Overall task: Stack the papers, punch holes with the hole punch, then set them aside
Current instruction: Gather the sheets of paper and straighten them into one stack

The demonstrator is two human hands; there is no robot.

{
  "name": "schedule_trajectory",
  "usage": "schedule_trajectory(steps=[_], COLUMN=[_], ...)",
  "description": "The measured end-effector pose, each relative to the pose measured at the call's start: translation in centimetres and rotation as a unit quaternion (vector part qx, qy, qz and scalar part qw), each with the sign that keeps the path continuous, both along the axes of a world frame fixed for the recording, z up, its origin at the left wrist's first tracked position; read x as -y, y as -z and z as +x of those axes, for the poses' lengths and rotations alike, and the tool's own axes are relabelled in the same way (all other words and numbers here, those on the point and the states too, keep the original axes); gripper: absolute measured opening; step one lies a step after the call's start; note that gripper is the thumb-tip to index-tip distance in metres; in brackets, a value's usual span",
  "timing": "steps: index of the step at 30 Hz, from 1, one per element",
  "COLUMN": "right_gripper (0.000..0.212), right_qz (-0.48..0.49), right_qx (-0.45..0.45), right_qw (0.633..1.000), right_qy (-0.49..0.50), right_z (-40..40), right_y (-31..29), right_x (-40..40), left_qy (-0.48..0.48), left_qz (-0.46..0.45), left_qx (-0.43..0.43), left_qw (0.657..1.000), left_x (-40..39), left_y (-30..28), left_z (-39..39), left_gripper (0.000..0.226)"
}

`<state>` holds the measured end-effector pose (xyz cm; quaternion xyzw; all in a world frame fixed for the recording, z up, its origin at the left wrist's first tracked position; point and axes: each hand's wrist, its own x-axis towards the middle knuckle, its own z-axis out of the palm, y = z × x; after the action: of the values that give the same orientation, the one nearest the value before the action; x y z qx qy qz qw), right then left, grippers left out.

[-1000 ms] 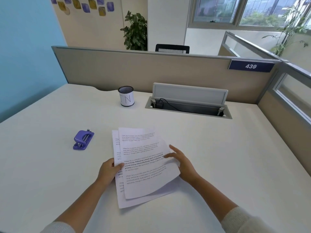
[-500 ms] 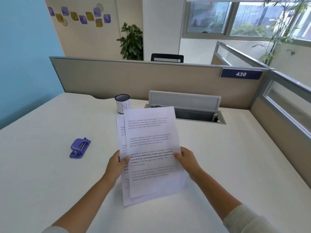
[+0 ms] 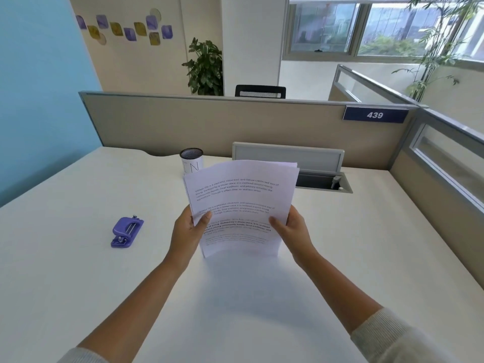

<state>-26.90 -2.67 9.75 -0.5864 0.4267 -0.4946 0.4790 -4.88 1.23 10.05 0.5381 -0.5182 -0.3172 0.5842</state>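
Stacking is the step in hand, and by the look of things it is nearly done, while punching and setting aside are both left. On the left of the white desk [image 3: 78,258] the small purple hole punch [image 3: 127,232] lies untouched, well apart from the sheets. To its right the left hand [image 3: 187,233] grips the left edge of the sheaf of white printed papers [image 3: 241,203], thumb curled over the front; the right hand [image 3: 293,230] grips the right edge the same way. The papers stand nearly upright between the hands, their bottom edge low over the desk or resting on it, which I cannot tell, and the top edges still fan a little at the far right corner. Behind them, far on the desk, a white mesh-topped pen cup [image 3: 191,159] stands just left of the open grey cable tray [image 3: 324,182]. A second ago the sheets lay flat and splayed on the desk under both hands; half a second ago they were lifted but plainly offset; now they are raised and almost squared.
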Motion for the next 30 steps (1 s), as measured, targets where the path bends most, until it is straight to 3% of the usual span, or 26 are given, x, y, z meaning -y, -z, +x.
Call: schedule_trajectory(steps=[13, 21, 30], right_gripper=[0.025, 0.014, 0.007], right_qz=[0.003, 0.004, 0.099], right_qx=[-0.011, -0.047, 0.111], right_qw=[1.000, 0.998, 0.980], right_qy=[-0.007, 0.042, 0.132], right_z=[0.0, -0.5, -0.3], right_y=[1.8, 3.1, 3.6], right_x=[-0.7, -0.4, -1.1], left_qy=[0.016, 0.027, 0.079], left_qz=[0.041, 0.062, 0.087], left_qx=[-0.040, -0.200, -0.326], left_qw=[0.998, 0.977, 0.938], left_x=[-0.4, 0.2, 1.8], left_y=[2.0, 1.3, 0.0], left_z=[-0.2, -0.1, 0.9], left_gripper=[0.019, 0.023, 0.028])
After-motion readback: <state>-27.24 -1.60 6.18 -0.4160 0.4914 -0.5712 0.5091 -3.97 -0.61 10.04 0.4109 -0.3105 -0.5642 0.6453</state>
